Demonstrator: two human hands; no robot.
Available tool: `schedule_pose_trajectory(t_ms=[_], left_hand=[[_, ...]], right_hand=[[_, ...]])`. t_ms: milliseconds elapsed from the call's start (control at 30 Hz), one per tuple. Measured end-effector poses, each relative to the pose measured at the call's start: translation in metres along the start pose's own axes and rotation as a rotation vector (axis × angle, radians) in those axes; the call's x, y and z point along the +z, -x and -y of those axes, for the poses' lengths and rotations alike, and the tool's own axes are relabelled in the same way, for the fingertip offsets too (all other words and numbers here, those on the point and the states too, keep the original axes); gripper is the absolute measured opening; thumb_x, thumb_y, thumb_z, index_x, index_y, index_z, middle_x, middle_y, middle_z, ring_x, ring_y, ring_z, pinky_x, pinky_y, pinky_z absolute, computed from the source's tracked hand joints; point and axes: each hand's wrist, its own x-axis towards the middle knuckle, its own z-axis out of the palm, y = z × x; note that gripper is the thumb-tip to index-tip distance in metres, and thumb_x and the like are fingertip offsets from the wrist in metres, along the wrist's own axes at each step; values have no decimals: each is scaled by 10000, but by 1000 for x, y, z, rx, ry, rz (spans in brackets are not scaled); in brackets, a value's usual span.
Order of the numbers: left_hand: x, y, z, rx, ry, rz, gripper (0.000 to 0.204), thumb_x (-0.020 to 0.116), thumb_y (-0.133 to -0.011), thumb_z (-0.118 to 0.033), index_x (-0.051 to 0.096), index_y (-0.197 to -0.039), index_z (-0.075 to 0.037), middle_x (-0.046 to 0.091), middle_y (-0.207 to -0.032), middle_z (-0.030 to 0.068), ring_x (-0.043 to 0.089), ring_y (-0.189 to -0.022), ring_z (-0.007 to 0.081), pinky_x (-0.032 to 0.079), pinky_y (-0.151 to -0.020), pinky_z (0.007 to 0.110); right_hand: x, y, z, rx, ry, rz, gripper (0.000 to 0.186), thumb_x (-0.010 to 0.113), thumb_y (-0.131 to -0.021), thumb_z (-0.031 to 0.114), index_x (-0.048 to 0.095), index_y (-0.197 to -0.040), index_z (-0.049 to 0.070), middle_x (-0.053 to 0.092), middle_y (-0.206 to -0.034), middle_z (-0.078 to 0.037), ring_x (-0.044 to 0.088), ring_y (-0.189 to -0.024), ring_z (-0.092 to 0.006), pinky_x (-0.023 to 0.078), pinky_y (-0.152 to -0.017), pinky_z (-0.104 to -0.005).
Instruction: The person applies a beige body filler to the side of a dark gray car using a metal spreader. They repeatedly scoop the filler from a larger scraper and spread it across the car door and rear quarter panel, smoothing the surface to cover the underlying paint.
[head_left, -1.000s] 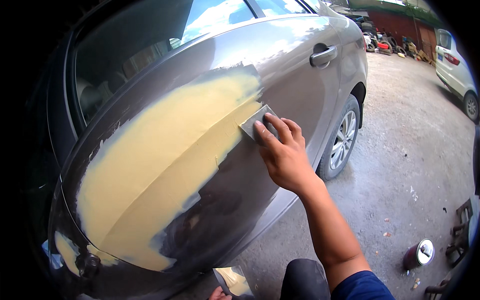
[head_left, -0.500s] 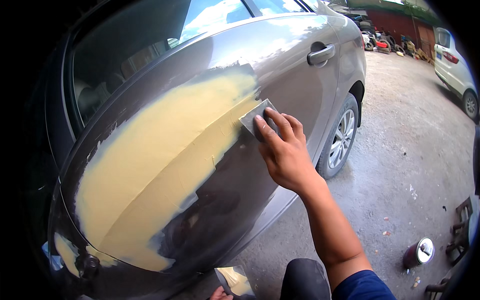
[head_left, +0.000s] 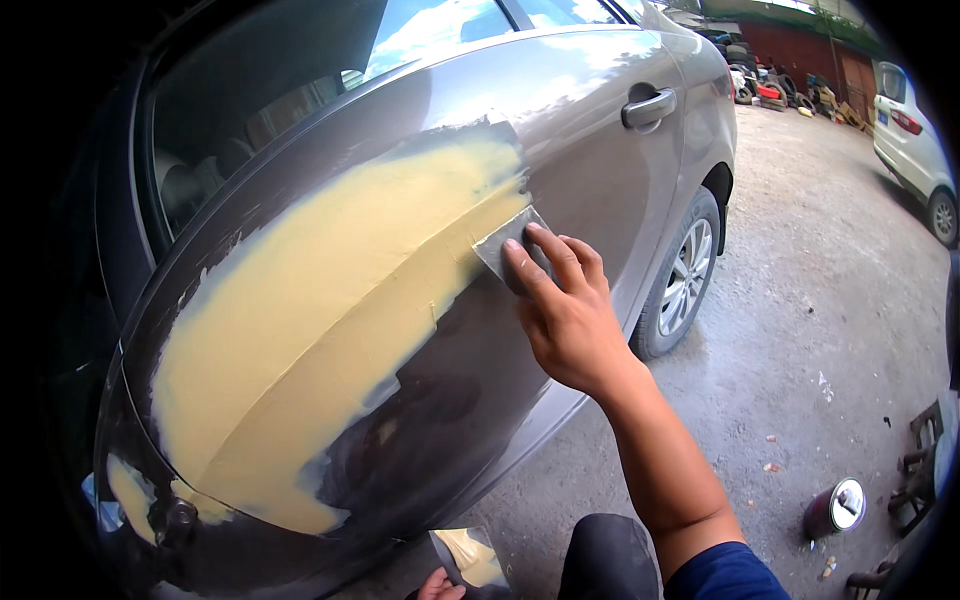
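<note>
My right hand (head_left: 565, 315) grips a grey flat spreader (head_left: 510, 240), pressed against the right part of the pale yellow filler (head_left: 300, 300) that covers a broad patch of a grey-brown car door (head_left: 600, 200). A raised crease line runs diagonally through the filler. Low at the bottom edge, my left hand (head_left: 440, 586) holds a flat board (head_left: 475, 570) with a lump of the same filler on it. A smaller filler smear (head_left: 135, 500) lies at the door's lower left, left of the panel seam. My bent dark-clad knee (head_left: 610, 560) is below the door.
The door handle (head_left: 650, 107) and rear wheel (head_left: 678, 275) are to the right. A can (head_left: 838, 508) stands on the ground (head_left: 790, 330), beside dark stool-like objects (head_left: 918, 460) at the right edge. A white car (head_left: 905, 150) and piled tyres (head_left: 765, 90) are farther back.
My right hand and spreader have shifted slightly, now a little farther left on the filler. My left hand and its board stay low, nearly unchanged. The view has moved very slightly.
</note>
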Motion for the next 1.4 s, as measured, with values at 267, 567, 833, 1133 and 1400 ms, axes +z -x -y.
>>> schedule_pose_trajectory(t_ms=[267,567,833,1133,1400], left_hand=[[-23,-5,10,29,7,56,461,497,-877,48,448,-1335,64,636,-1171,148,604,-1113,238,459,-957,312],[-8,-4,2,2,11,53,478,514,-872,45,437,-1344,60,638,-1161,148,598,-1118,237,456,-951,313],[-17,-9,11,54,42,52,468,490,-845,63,470,-1312,70,624,-1190,166,593,-1128,265,445,-977,358],[-11,-10,8,6,71,75,445,525,-863,50,478,-1305,62,659,-1117,127,622,-1069,223,466,-927,297],[-25,-9,10,0,10,47,472,517,-867,17,454,-1332,70,640,-1172,152,607,-1114,245,455,-978,332]], right_hand=[[13,4,18,-4,62,27,516,611,-851,135,518,-1359,135,459,-1392,-135,452,-1178,-413,413,-923,-519],[-7,6,36,-18,0,18,540,633,-832,95,507,-1355,133,419,-1424,-132,407,-1211,-410,402,-974,-528],[33,28,54,-51,129,70,518,612,-845,149,521,-1354,130,429,-1441,-109,427,-1176,-413,395,-871,-500],[6,29,49,-46,30,40,565,643,-810,107,517,-1360,130,421,-1449,-111,407,-1193,-417,395,-914,-510],[28,-4,68,-80,56,-31,526,611,-847,135,515,-1364,123,425,-1445,-115,416,-1192,-411,397,-918,-497]])
